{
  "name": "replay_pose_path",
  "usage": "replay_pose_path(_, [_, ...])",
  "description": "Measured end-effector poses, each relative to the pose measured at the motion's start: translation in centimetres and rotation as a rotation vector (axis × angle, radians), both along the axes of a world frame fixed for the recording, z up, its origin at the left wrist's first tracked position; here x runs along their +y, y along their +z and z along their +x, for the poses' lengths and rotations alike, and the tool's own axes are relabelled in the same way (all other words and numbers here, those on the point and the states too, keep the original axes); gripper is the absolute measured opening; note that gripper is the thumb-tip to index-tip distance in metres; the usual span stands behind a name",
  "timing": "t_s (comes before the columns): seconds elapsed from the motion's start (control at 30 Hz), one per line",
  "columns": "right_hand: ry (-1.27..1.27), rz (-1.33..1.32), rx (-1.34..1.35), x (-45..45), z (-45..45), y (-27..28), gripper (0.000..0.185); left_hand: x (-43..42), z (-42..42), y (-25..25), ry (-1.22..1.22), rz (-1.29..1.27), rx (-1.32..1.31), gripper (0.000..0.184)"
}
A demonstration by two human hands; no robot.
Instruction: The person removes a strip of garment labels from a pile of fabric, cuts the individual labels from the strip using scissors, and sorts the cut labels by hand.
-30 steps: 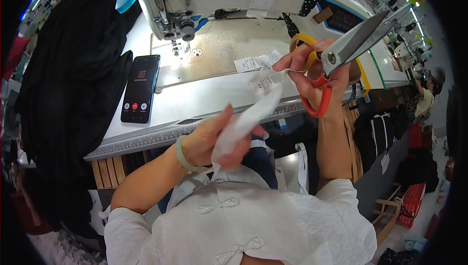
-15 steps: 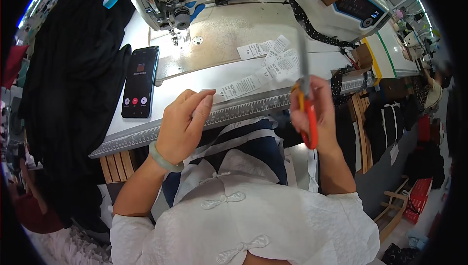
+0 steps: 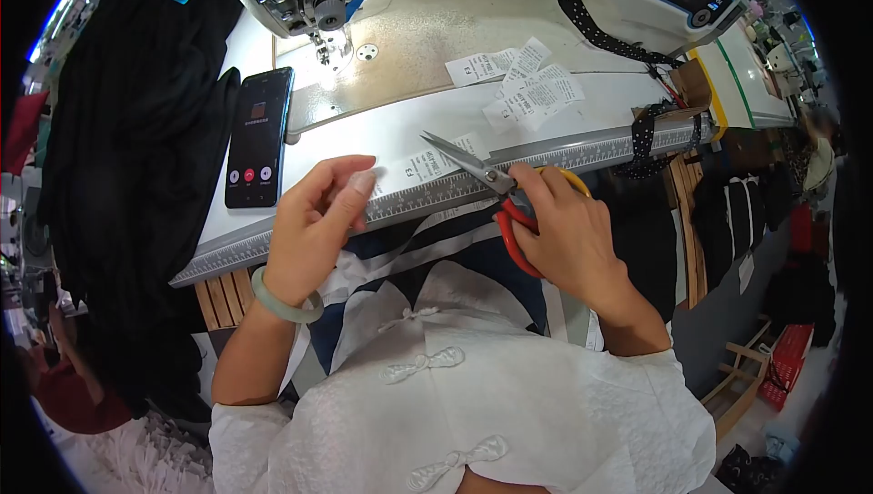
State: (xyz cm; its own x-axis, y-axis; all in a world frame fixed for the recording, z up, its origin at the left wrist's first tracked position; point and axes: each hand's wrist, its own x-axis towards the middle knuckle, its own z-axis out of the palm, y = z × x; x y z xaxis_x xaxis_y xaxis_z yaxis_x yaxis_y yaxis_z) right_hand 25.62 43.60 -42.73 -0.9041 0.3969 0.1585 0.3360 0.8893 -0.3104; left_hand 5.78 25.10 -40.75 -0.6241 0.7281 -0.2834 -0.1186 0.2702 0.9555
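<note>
My right hand [image 3: 568, 235] grips a pair of scissors [image 3: 491, 176] by its red and yellow handles. The blades are slightly apart and point up-left over a printed label strip [image 3: 426, 167] at the table's front edge. Just left of that strip, my left hand [image 3: 314, 226] hovers with curled fingers, a gap between thumb and index finger and nothing visible between them. A bracelet [image 3: 286, 308] circles the left wrist. Behind the scissors, more printed paper labels [image 3: 541, 99] lie overlapping on the white tabletop.
A sewing machine [image 3: 327, 8] stands at the back. A phone [image 3: 259, 139] lies left of its needle, beside heaped black fabric [image 3: 136, 158]. A ruler tape [image 3: 409, 205] runs along the front edge. A polka-dot strip [image 3: 582, 17] hangs at the right, near a small cardboard box [image 3: 693, 85].
My right hand has swung the scissors from upright down to the left, over the label strip. My left hand has shifted slightly left, its thumb and index finger parting.
</note>
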Motion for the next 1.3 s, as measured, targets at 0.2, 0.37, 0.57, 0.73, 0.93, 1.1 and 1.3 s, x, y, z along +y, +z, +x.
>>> replay_pose_path(0.2, [-0.024, 0.065, 0.020, 0.3, -0.1, -0.4, 0.045, -1.2, -0.3, -2.3, 0.058, 0.114, 0.082, 0.022])
replay_pose_path(0.37, [-0.019, -0.425, 0.292, 0.2, 0.4, -0.5, 0.044, -0.3, 0.2, -3.3, 0.064, 0.101, 0.192, 0.020])
replay_pose_path(0.57, [0.183, -0.874, -0.099, -0.4, 2.9, -0.4, 0.047, 0.9, 0.3, -3.3, 0.122, 0.200, 0.095, 0.015])
replay_pose_path(0.73, [0.147, -1.110, -0.210, -1.5, 2.1, -1.8, 0.040, 0.9, -0.1, -3.0, 0.111, 0.196, 0.037, 0.015])
replay_pose_path(0.93, [0.069, -1.203, -0.231, -1.8, -0.6, -1.4, 0.042, 0.7, -0.1, -2.9, 0.092, 0.174, 0.042, 0.015])
replay_pose_path(1.1, [0.113, -1.185, -0.112, -2.0, -1.0, -2.4, 0.043, 0.8, -0.1, -2.9, 0.090, 0.176, 0.037, 0.015])
replay_pose_path(1.3, [0.073, -1.218, -0.109, -2.2, -1.1, -2.5, 0.044, 0.7, 0.0, -2.8, 0.091, 0.155, 0.041, 0.015])
